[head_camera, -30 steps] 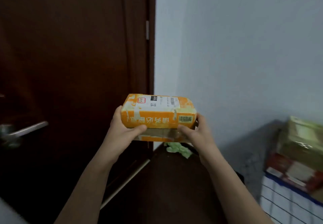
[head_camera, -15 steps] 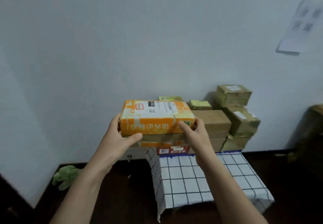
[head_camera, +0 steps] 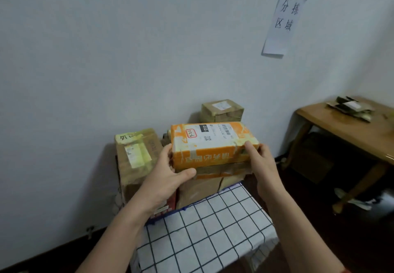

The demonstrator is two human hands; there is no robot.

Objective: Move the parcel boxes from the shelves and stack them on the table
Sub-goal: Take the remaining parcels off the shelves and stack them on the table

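Note:
An orange parcel box (head_camera: 213, 145) with a white shipping label is held between both hands above the stack of boxes. My left hand (head_camera: 168, 179) grips its left end, thumb under the front edge. At its right end my right hand (head_camera: 261, 162) grips it with a finger on the top corner. Below and behind it, brown parcel boxes are stacked against the wall on a table with a white checked cloth (head_camera: 209, 230): a tall one (head_camera: 136, 162) on the left, a small one (head_camera: 221, 111) at the back, and flat ones (head_camera: 213, 179) right under the orange box.
A wooden table (head_camera: 349, 132) stands at the right with flattened packaging (head_camera: 351, 107) on it. A paper sign (head_camera: 283, 21) hangs on the white wall. The floor is dark, with litter under the wooden table.
The view has swung right from a dark door to the checked table. Both hands have carried the orange box closer, to just over the stacked boxes.

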